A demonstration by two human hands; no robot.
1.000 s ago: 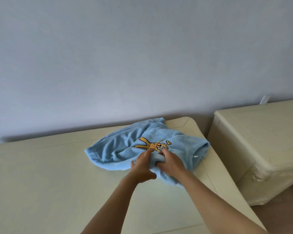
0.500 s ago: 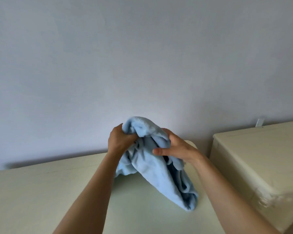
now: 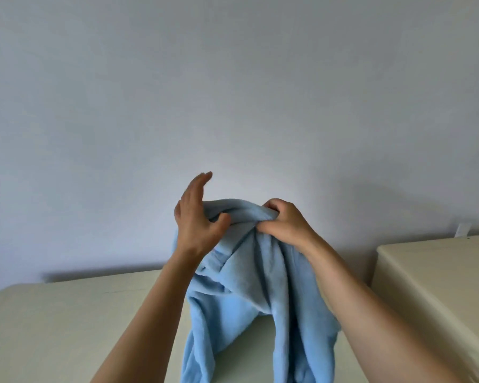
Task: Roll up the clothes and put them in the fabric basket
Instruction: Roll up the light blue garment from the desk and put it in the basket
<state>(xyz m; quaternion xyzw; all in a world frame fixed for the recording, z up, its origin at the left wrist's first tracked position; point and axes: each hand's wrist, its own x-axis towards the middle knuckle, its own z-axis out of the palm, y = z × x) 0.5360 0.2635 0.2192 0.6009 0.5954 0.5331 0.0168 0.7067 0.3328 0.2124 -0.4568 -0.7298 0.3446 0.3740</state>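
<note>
I see a plain pale grey-blue wall [image 3: 233,92] filling most of the view. Below it runs a cream-coloured flat-topped bench [image 3: 67,327], and to its right, set apart by a gap, stands a second cream cabinet [image 3: 440,277]. A soft light-blue fleece garment [image 3: 249,294] hangs in front of me, lifted above the bench, its two loose ends trailing down out of view at the bottom edge. My right hand [image 3: 285,222] is clenched on the bunched top fold of the garment and bears it. My left hand [image 3: 197,217] is mostly spread, fingers raised off the cloth, only the thumb and palm touching its upper left edge. A small white tab [image 3: 268,229] sticks up behind the cabinet.
</note>
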